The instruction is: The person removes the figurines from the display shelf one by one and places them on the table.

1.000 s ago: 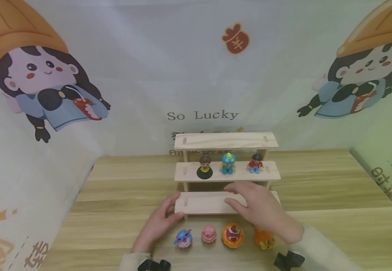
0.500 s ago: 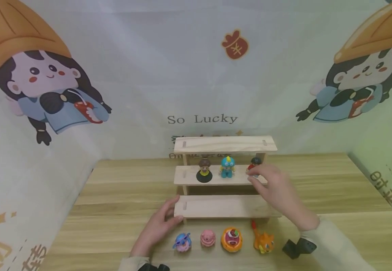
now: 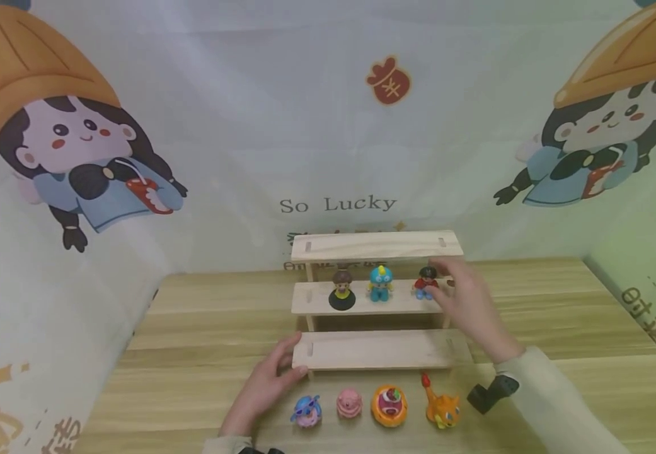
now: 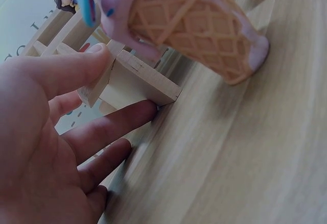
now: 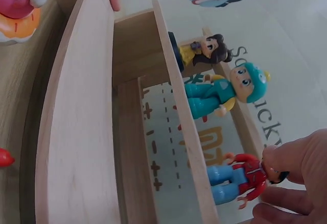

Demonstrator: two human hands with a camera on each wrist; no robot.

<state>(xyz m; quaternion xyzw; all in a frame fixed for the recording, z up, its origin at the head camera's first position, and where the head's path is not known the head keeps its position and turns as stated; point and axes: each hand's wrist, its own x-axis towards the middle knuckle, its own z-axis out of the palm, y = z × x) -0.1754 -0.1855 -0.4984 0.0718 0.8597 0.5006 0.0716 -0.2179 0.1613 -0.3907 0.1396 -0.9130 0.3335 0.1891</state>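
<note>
A three-tier wooden display shelf (image 3: 373,351) stands on the table. My left hand (image 3: 268,383) holds its lowest tier at the left end, thumb at the front edge; in the left wrist view a finger touches the side support (image 4: 135,83). On the middle tier stand a brown-haired figure on a black base (image 3: 341,291), a figure in a teal helmet (image 3: 380,285) and a toy figure in a red jacket (image 3: 425,285). My right hand (image 3: 469,302) pinches the red-jacketed figure by its head, which the thumb (image 5: 288,155) partly hides in the right wrist view. Its feet are on the tier.
In front of the shelf, a blue-and-pink ice cream toy (image 3: 307,413), a pink toy (image 3: 349,403), an orange round dessert toy (image 3: 389,407) and an orange creature with a red-tipped tail (image 3: 442,411) stand in a row. A printed cloth (image 3: 237,157) hangs behind.
My right hand has moved from above the lowest tier up and right to the red-jacketed figure and closed its fingers at the head. The left hand has stayed at the shelf's left end.
</note>
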